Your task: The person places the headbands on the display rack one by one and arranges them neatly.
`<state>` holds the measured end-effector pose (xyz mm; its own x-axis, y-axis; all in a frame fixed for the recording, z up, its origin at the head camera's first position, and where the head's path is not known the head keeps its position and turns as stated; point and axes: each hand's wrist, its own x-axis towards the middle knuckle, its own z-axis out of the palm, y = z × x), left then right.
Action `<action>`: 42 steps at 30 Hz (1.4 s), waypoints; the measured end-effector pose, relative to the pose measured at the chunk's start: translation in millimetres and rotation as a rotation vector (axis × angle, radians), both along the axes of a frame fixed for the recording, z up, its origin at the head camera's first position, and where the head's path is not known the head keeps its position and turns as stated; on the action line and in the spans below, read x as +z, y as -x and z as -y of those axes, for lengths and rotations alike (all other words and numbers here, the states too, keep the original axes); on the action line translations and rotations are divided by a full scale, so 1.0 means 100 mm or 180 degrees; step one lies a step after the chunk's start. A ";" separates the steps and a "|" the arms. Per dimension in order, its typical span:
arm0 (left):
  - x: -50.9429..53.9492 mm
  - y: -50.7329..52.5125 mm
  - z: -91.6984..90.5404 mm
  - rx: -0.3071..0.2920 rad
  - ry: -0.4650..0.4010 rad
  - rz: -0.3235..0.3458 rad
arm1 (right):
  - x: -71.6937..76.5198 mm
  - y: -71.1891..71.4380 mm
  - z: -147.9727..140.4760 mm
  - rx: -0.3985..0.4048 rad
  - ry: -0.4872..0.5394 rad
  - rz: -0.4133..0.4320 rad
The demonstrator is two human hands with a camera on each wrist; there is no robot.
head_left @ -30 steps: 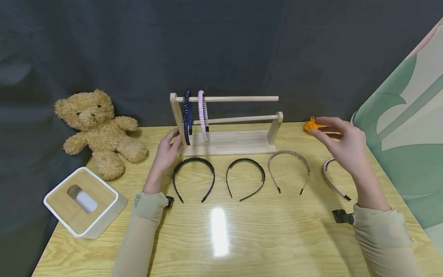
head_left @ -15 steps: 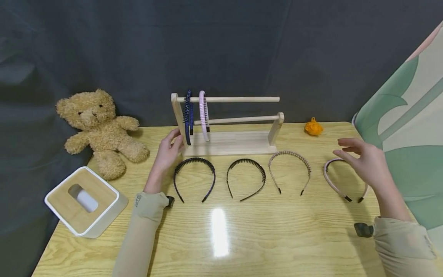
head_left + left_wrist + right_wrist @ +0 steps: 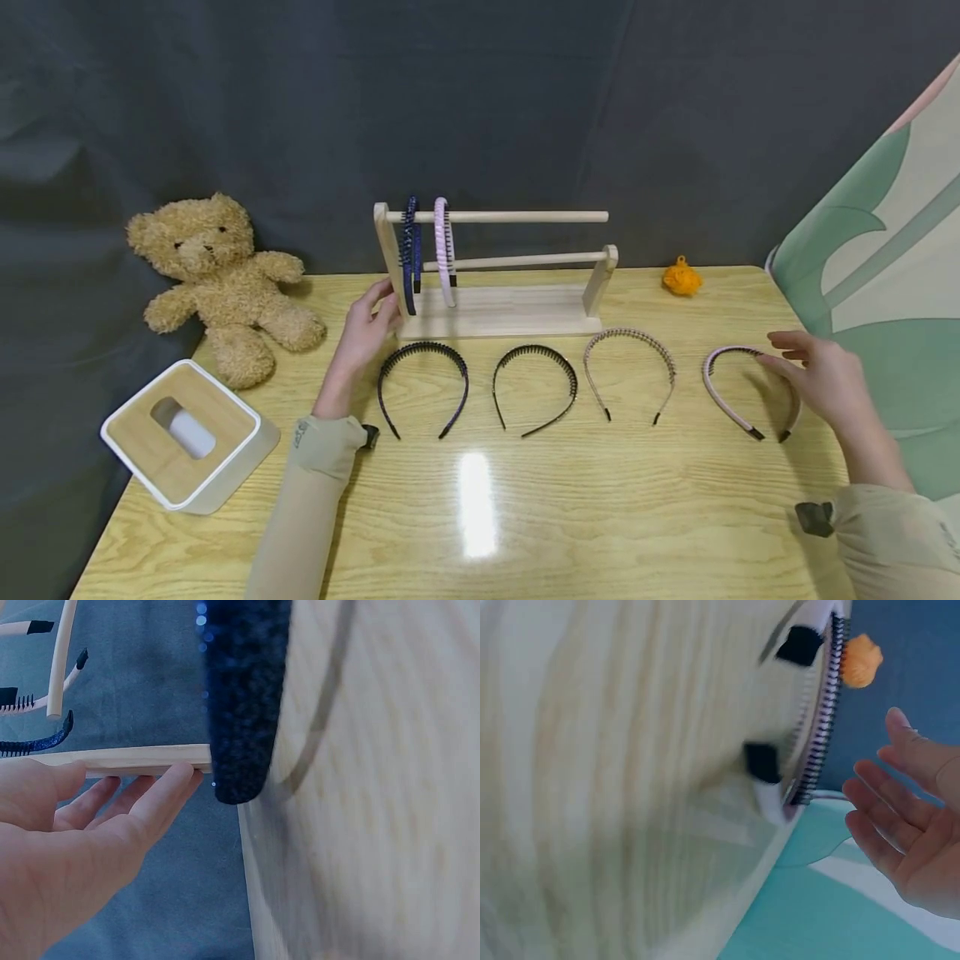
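My left hand [image 3: 365, 329] holds the left upright of the wooden rack [image 3: 495, 312]; in the left wrist view, the thumb and fingers of the hand [image 3: 90, 832] lie on either side of that upright [image 3: 142, 757]. Toward the rack's left end hang a dark blue headband [image 3: 407, 258] and a pink headband [image 3: 441, 250]. At the far right, my right hand [image 3: 828, 379] hovers by a pale pink headband [image 3: 722, 400] on the table. The right wrist view shows this hand [image 3: 911, 817] with parted fingers and nothing in them, beside the toothed headband [image 3: 821, 727].
Three more headbands lie in front of the rack: dark [image 3: 423, 346], black [image 3: 534, 348] and beige [image 3: 630, 333]. An orange object [image 3: 682, 277] is at the back right. A teddy bear [image 3: 217, 267] and a tissue box [image 3: 225, 483] stand on the left.
My right hand has let go of the orange object and moved right and toward the front, to the pale pink headband. The left hand has stayed at the rack.
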<state>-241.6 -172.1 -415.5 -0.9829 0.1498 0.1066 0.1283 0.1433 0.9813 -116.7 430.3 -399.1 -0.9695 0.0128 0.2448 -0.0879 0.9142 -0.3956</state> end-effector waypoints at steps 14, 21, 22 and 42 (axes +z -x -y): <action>0.00 0.00 -0.02 0.0046 -0.0008 0.0018 | -0.10 -0.05 -0.20 -0.0198 -0.0154 0.0352; 0.01 0.00 -0.03 0.0042 0.0002 -0.0014 | -0.09 -0.06 -0.22 -0.0243 -0.0237 0.0553; 0.01 0.00 -0.02 0.0040 -0.0002 -0.0012 | -0.09 -0.06 -0.23 -0.0249 -0.0244 0.0583; 0.00 0.00 -0.01 0.0040 -0.0047 0.0042 | -0.13 -0.02 -0.22 -0.0273 -0.0333 0.0612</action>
<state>-241.4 -171.0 -415.6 -0.9861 0.1358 0.0956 0.1135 0.1302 0.9850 -114.7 452.6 -411.7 -0.9949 0.0814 0.0602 0.0598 0.9520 -0.3002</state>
